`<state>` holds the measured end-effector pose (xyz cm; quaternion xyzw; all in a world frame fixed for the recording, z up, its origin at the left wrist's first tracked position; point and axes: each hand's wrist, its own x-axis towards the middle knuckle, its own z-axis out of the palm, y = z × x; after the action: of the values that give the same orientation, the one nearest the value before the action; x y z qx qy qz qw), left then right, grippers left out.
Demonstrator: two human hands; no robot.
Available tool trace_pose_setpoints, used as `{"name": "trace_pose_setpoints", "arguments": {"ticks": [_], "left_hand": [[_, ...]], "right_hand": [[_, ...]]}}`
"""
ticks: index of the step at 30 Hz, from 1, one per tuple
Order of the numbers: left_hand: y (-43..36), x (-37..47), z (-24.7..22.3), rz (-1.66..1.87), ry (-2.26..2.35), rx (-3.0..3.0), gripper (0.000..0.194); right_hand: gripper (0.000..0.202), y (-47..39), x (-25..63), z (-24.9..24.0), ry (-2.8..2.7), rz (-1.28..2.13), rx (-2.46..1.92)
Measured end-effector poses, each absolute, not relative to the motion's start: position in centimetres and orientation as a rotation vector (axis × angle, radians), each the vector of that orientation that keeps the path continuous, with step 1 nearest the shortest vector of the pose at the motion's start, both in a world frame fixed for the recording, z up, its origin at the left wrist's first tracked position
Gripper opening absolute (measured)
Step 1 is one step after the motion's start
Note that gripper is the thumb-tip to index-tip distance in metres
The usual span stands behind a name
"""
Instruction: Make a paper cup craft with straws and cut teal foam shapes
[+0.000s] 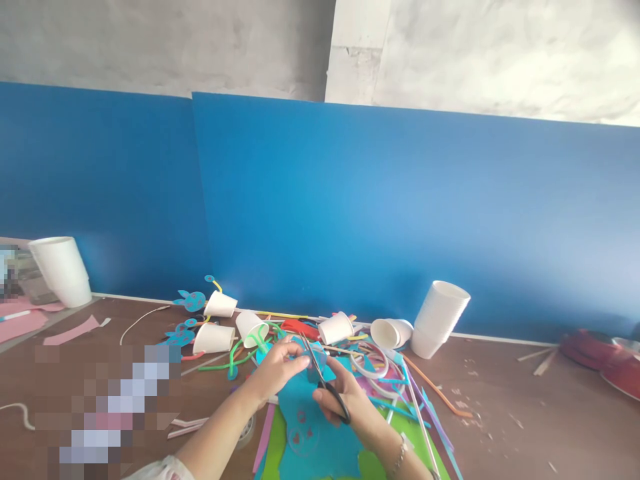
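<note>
Black-handled scissors are in my right hand, fingers round the handles, with the blades pointing up and away. Pinched in my left hand is a small piece of blue paper, beside the scissor blades. Below both hands lies a larger blue sheet with a round drawn shape and small red marks. Green paper shows under it. How far the blades are apart is hard to tell.
Paper cups lie along the blue partition, some with blue rabbit shapes. A cup stack leans at right, another at far left. Coloured pipe cleaners, a tape roll and paper scraps lie on the brown table.
</note>
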<state>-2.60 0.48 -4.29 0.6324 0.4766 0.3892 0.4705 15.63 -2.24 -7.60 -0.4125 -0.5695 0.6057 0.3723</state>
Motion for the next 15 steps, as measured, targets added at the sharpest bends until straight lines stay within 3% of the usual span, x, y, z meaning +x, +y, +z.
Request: {"name": "trace_pose_setpoints", "arguments": {"ticks": [15], "left_hand": [[0.5, -3.2, -3.4, 0.863, 1.112, 1.5, 0.022]], "right_hand": [[0.093, -2.6, 15.5, -6.1, -1.503, 1.599, -1.023]]}}
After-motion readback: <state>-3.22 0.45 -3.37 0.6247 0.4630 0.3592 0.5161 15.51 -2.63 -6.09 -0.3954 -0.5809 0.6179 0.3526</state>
